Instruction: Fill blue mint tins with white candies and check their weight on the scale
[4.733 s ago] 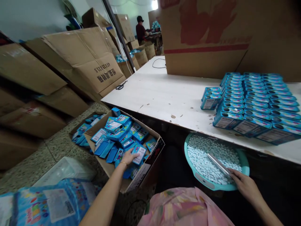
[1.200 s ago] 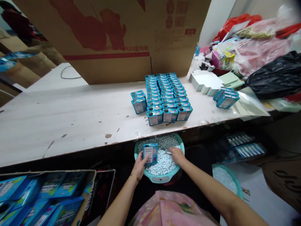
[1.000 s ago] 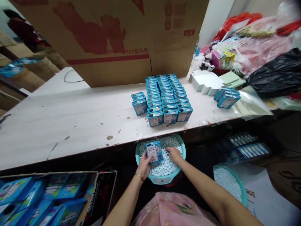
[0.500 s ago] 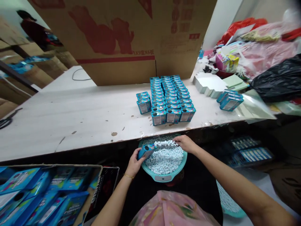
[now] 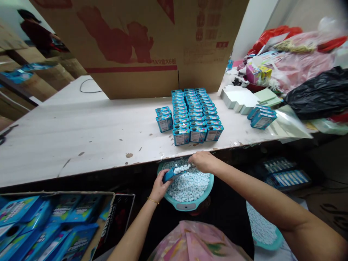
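Observation:
My left hand [image 5: 159, 186] grips a small blue tin [image 5: 170, 175], tilted on its side over a teal basin [image 5: 187, 205] full of pale blue tablets [image 5: 187, 185]. My right hand [image 5: 202, 162] is closed on a metal scoop [image 5: 181, 169] heaped with tablets, its end against the tin's opening. The basin sits on my lap just under the table's front edge. On the white table [image 5: 89, 134] above stands a block of several upright blue tins [image 5: 194, 114].
A big cardboard box [image 5: 141, 40] stands at the table's back. An open carton of blue tins [image 5: 40, 228] lies at my lower left. A second basin of tablets [image 5: 262, 232] sits lower right. Bags and clutter [image 5: 307, 72] fill the right; another person [image 5: 35, 30] is far left.
My left hand took a tin from the carton, brought it over the basin and tipped it flat. My right hand lifted the loaded scoop out of the tablets toward the tin.

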`<state>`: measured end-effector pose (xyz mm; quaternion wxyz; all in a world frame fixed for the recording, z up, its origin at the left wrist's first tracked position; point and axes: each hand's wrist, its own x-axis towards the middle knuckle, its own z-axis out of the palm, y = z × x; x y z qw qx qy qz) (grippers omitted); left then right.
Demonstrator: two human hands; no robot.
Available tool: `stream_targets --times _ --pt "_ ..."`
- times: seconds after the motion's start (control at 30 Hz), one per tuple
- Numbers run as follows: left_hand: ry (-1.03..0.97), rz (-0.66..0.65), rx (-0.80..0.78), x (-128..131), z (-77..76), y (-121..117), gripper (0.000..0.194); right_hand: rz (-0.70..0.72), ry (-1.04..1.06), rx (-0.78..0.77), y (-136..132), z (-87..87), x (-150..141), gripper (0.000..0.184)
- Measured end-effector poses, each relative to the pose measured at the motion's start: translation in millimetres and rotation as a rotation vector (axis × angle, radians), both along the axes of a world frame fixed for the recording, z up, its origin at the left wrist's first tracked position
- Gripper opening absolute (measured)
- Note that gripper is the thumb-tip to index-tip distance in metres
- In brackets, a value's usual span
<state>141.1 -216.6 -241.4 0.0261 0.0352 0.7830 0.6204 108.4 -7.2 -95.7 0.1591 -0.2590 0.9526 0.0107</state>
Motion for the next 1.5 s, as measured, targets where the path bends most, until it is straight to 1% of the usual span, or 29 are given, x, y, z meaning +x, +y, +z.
stream_targets --times 0.13,0.2,0.27,0.33,0.4,0.47,0.5,0.53,0.6,0.67,0.73,0.8,0.87,0.93,1.03,1.1,1.2,1.3,1.4,1.5 --pt "0.003 -0.004 -0.015 -1 -2.4 1 0.034 0.005 0.034 0.031 -9 8.3 4 0.026" --pt "-0.001 -0.004 -0.018 -2 -3.4 0 0.035 -0.005 0.034 0.022 -6 11.3 6 0.025" --pt "-0.032 0.010 0.006 -1 -4.5 -3 0.036 -0.039 0.023 0.004 7 9.9 9 0.025" --pt "-0.095 0.044 0.083 1 -6.3 -7 0.040 -0.110 0.002 -0.008 28 -0.5 13 0.027" --pt "-0.195 0.077 0.220 5 -9.5 -9 0.044 -0.211 -0.032 0.001 50 -22.6 19 0.029" --pt "-0.309 0.100 0.380 9 -14.8 -7 0.046 -0.313 -0.079 0.017 65 -54.8 26 0.028" --pt "-0.365 0.109 0.452 11 -17.9 -3 0.046 -0.357 -0.095 0.007 66 -72.9 30 0.028" --pt "-0.411 0.122 0.511 13 -21.1 2 0.045 -0.393 -0.110 -0.036 64 -90.9 34 0.029" --pt "-0.467 0.156 0.591 15 -26.0 15 0.043 -0.444 -0.129 -0.123 48 -123.5 39 0.032" --pt "-0.488 0.162 0.635 15 -27.0 29 0.043 -0.477 -0.131 -0.177 25 -147.0 40 0.035" --pt "-0.498 0.136 0.655 13 -23.1 38 0.043 -0.505 -0.128 -0.217 7 -160.2 37 0.036" --pt "-0.497 0.109 0.656 12 -16.2 37 0.043 -0.525 -0.134 -0.263 -1 -164.9 33 0.037" --pt "-0.468 0.110 0.642 12 -9.5 26 0.042 -0.528 -0.143 -0.306 3 -163.5 29 0.037" --pt "-0.420 0.131 0.597 13 -5.7 9 0.043 -0.522 -0.151 -0.337 14 -157.2 27 0.037" --pt "-0.330 0.161 0.439 15 -5.8 -17 0.044 -0.478 -0.155 -0.391 32 -139.4 24 0.037" --pt "-0.265 0.152 0.308 16 -7.3 -26 0.044 -0.432 -0.150 -0.431 41 -123.0 22 0.037" --pt "-0.191 0.104 0.153 13 -7.1 -27 0.042 -0.386 -0.127 -0.458 46 -95.1 18 0.035" --pt "-0.144 0.066 0.090 9 -4.1 -17 0.039 -0.329 -0.119 -0.431 44 -68.4 12 0.033" --pt "-0.085 0.029 0.072 6 -0.7 -7 0.037 -0.241 -0.120 -0.339 36 -47.5 7 0.033" --pt "-0.057 -0.001 0.043 3 1.3 -1 0.035 -0.159 -0.091 -0.238 25 -33.3 3 0.034"
